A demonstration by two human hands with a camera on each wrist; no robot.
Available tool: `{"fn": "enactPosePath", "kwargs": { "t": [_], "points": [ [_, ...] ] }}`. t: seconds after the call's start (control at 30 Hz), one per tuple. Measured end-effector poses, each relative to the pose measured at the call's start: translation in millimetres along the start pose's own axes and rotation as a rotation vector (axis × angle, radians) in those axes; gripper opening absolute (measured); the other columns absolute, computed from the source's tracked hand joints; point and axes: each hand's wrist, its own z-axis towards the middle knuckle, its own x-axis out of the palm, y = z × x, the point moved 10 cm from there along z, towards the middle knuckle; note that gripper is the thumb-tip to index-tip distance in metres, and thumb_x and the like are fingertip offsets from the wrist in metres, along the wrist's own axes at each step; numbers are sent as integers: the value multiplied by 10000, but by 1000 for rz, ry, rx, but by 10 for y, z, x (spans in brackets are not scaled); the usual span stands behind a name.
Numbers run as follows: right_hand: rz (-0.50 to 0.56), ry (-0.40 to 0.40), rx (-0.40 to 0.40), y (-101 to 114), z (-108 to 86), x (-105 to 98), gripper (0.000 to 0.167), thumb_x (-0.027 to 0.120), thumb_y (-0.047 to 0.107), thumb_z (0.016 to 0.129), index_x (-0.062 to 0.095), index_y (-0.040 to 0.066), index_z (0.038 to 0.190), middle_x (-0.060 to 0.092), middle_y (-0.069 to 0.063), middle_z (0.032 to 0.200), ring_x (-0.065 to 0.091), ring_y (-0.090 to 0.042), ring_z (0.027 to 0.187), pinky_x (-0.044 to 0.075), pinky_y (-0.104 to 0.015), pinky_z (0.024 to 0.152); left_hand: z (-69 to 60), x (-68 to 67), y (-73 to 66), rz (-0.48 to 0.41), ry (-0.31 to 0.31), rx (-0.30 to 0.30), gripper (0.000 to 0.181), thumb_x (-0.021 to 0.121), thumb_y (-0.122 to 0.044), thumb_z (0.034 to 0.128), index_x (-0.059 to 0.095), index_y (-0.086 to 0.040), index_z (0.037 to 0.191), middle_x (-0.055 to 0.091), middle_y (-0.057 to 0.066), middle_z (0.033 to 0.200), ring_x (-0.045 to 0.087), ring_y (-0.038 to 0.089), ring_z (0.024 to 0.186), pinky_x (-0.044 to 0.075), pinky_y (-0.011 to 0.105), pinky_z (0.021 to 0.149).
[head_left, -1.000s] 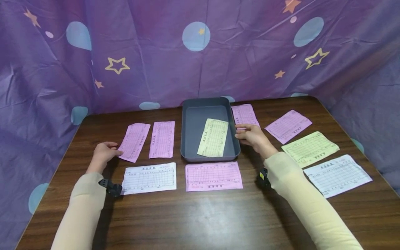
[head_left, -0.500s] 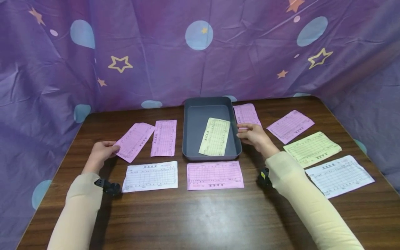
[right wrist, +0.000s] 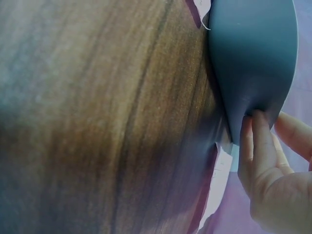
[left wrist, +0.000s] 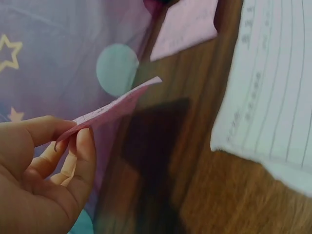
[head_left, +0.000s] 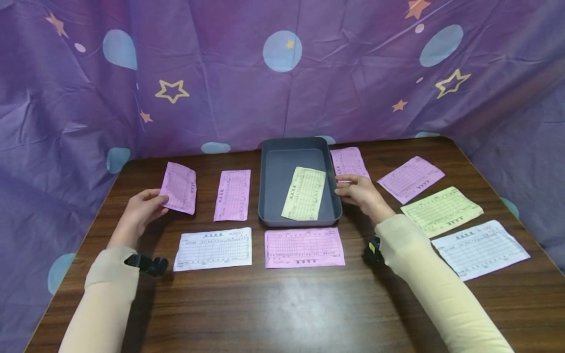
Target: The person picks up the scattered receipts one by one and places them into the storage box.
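Your table (head_left: 291,309) bears seven slips (head_left: 232,196), seemingly left to do; in your tray (head_left: 282,159) lies one green slip (head_left: 304,194), probably done. Your right hand (head_left: 361,195) touches the tray's outer side, fingers fairly straight; your left hand (head_left: 142,211) pinches a pink slip (head_left: 180,186), raised clear.

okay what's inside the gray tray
One yellow-green printed slip lies inside the gray tray, toward its near right side. Anything under the slip would be hidden, so I can't tell.
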Motion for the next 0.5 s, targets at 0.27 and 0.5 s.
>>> {"fn": "enactPosePath", "kwargs": {
  "t": [0.27,0.5],
  "points": [
    [1,0,0,-4,-5,-11,559,538,-42,895,356,-71,1423,604,57,939,579,67,755,530,-120,737,-86,247,-253,-104,38,71,333,535,-67,938,434,50,1233,559,-143,771,581,-47,693,551,89,658],
    [-14,-3,9,-15,10,-2,550,533,-28,903,362,-59,1425,587,-73,1100,573,64,765,528,-137,765,-193,567,-486,-80,68,137,388,532,-69,940,409,95,1269,586,-148,765,585,-36,701,553,99,671]
  ]
}}
